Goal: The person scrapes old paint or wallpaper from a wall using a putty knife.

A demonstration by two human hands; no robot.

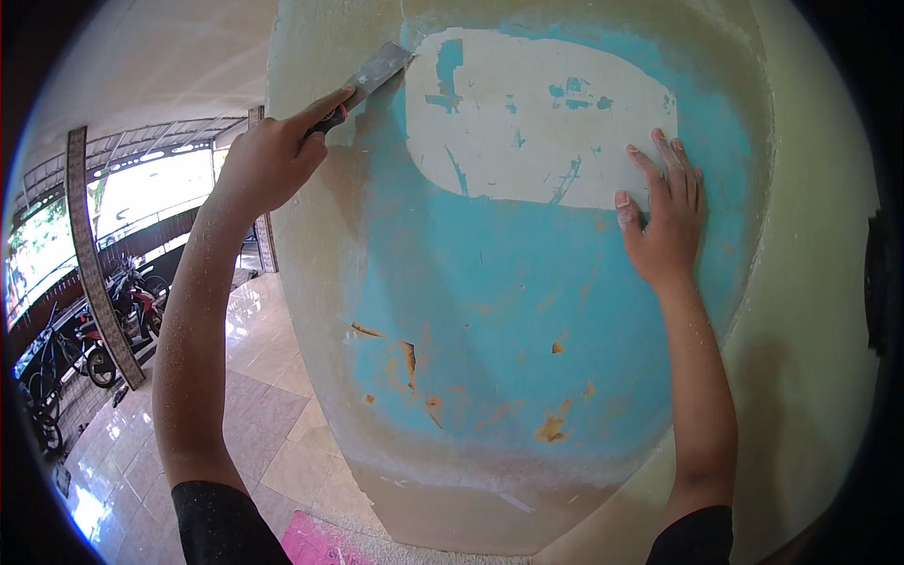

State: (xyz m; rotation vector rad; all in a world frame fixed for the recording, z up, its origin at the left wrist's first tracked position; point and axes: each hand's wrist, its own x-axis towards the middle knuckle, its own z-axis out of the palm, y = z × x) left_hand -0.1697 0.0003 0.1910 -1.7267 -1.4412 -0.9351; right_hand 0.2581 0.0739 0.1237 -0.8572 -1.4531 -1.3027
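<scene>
My left hand (273, 155) is closed round the dark handle of a putty knife (381, 68). Its flat metal blade slants up to the right and meets the upper left edge of a whitish patch (527, 141) on the wall. Turquoise paint (490, 282) surrounds this patch, and small turquoise bits show through it. My right hand (664, 221) lies against the wall at the patch's lower right edge, fingers spread and pointing up, holding nothing. Pale dust marks its fingertips.
Brownish chipped spots (554, 424) mark the lower turquoise area. Left of the wall runs a glossy tiled floor (268, 424) with a pillar (99, 264) and parked motorcycles (141, 306). A pink sheet (315, 541) dusted with white lies at the wall's foot.
</scene>
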